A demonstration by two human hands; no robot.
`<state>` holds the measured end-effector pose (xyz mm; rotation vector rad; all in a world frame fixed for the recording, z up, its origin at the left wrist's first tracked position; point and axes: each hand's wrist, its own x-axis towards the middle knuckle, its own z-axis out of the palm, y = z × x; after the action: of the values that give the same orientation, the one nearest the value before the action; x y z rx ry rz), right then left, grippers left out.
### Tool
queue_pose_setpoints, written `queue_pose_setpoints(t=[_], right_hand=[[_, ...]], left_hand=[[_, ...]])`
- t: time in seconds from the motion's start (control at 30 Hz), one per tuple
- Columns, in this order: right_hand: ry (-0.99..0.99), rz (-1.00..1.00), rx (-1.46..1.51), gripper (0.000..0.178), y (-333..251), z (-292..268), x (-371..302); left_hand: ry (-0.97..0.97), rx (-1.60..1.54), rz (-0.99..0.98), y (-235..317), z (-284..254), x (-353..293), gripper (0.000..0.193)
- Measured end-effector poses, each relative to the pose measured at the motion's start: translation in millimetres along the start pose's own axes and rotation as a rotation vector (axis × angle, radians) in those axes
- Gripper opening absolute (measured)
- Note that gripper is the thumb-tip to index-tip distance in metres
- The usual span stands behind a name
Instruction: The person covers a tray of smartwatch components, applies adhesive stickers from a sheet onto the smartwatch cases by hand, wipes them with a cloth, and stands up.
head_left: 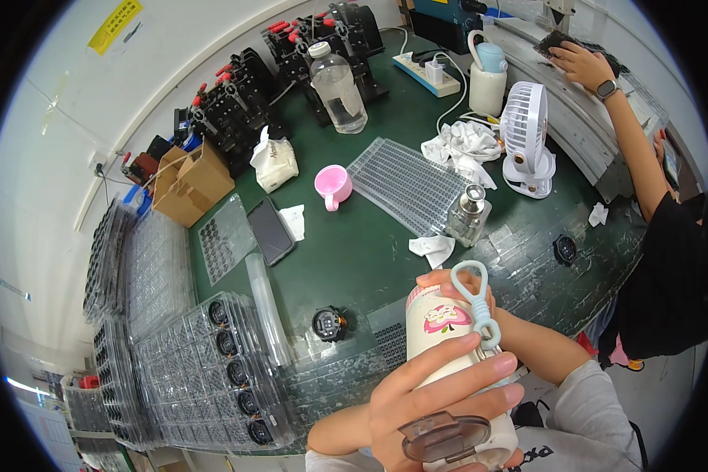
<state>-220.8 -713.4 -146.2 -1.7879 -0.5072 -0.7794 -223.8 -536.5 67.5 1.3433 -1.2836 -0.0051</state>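
A white water bottle with a pink cartoon print lies tilted in both my hands at the table's near edge. My left hand is closed round its lid end, fingers across the side. Beside that hand the brown translucent flip cap stands swung up from the white lid. My right hand grips the far end, mostly hidden behind the bottle. A pale blue cord loop hangs over the bottle's side. Just beyond are a crumpled tissue and a glass dispenser bottle with a metal top.
On the green table are a pink cup, a phone, a sheet of small parts and a black round part. Stacked plastic trays fill the left; a white fan stands right. A co-worker's arm reaches over a machine.
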Motion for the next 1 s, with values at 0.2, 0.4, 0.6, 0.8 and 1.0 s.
queue_pose_setpoints(t=[0.2, 0.4, 0.6, 0.8, 1.0], right_hand=[[-0.009, 0.075, 0.041, 0.064, 3.7, -0.6, -5.5], [0.056, -0.141, -0.046, 0.065, -7.5, -3.9, 12.5], [0.046, -0.105, -0.057, 0.066, -13.3, -2.2, 14.8], [0.062, -0.027, 0.027, 0.065, -0.9, -1.8, 5.0], [0.028, -0.085, -0.045, 0.064, -11.2, -5.3, 13.6]], left_hand=[[-0.059, -0.008, -0.019, 3.8, -5.2, 3.9, 0.054], [-0.023, 0.029, -0.042, 5.4, -2.0, 4.8, 0.053], [0.153, -0.069, -0.033, -2.3, 6.0, -3.6, 0.042], [-0.078, 0.026, -0.036, -2.8, -6.1, 1.9, 0.036], [-0.008, -0.039, -0.045, -3.5, -10.1, 0.4, 0.031]])
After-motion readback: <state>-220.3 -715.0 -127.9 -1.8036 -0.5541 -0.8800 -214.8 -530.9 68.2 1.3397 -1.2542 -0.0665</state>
